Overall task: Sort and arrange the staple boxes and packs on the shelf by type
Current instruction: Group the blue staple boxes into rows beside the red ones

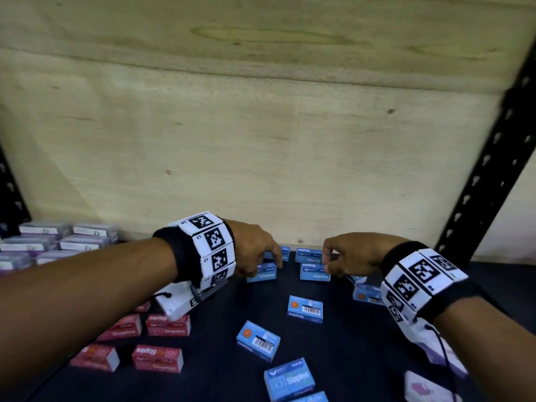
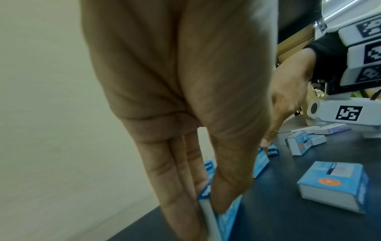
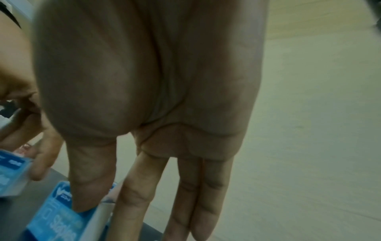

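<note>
On the black shelf (image 1: 362, 358), small blue staple boxes stand in two short rows near the plywood back wall. My left hand (image 1: 261, 261) pinches the front-left blue box (image 1: 262, 274) between thumb and fingers; the left wrist view shows the left hand (image 2: 208, 203) on that box (image 2: 228, 216). My right hand (image 1: 329, 261) pinches the front-right blue box (image 1: 314, 273). In the right wrist view the right hand (image 3: 101, 216) has its thumb on the printed face of this box (image 3: 59, 226). Two more blue boxes (image 1: 308, 254) stand just behind.
Loose blue boxes (image 1: 305, 309) (image 1: 258, 340) (image 1: 290, 378) lie in the shelf's middle, another at the right (image 1: 365, 294). Red staple boxes (image 1: 168, 324) sit at the lower left, purple-and-clear packs (image 1: 58, 242) at the far left. A black upright post (image 1: 487, 169) stands at the right.
</note>
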`<control>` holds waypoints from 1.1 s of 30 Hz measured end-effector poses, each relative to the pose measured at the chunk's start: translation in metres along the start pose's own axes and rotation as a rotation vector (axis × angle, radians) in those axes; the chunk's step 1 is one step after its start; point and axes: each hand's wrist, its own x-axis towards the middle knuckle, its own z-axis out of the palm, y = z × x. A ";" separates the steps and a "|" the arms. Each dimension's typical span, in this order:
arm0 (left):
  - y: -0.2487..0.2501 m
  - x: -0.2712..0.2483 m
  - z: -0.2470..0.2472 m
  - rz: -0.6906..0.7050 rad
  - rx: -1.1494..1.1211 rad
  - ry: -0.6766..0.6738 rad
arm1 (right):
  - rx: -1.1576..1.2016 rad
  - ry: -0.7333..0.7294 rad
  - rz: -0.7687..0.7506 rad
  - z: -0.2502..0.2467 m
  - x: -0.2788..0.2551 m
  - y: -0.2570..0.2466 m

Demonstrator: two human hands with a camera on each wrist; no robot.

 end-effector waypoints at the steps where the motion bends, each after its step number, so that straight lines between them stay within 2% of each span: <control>1: 0.001 0.003 0.000 0.006 0.000 0.016 | -0.003 0.000 -0.001 0.000 0.000 -0.002; 14: 0.000 0.028 0.000 -0.041 -0.044 0.167 | -0.047 -0.009 -0.004 -0.005 0.001 -0.015; 23: -0.004 0.004 -0.008 -0.083 0.032 0.216 | 0.014 0.010 0.007 -0.004 -0.007 -0.015; 25: 0.000 -0.010 -0.009 -0.048 0.005 0.181 | 0.061 0.006 0.016 -0.002 -0.011 -0.013; 29: 0.012 -0.036 0.003 0.013 -0.056 0.007 | 0.084 -0.024 0.018 -0.001 -0.024 -0.011; 33: 0.020 -0.048 0.023 0.070 -0.065 -0.112 | 0.174 -0.042 -0.034 0.007 -0.035 -0.014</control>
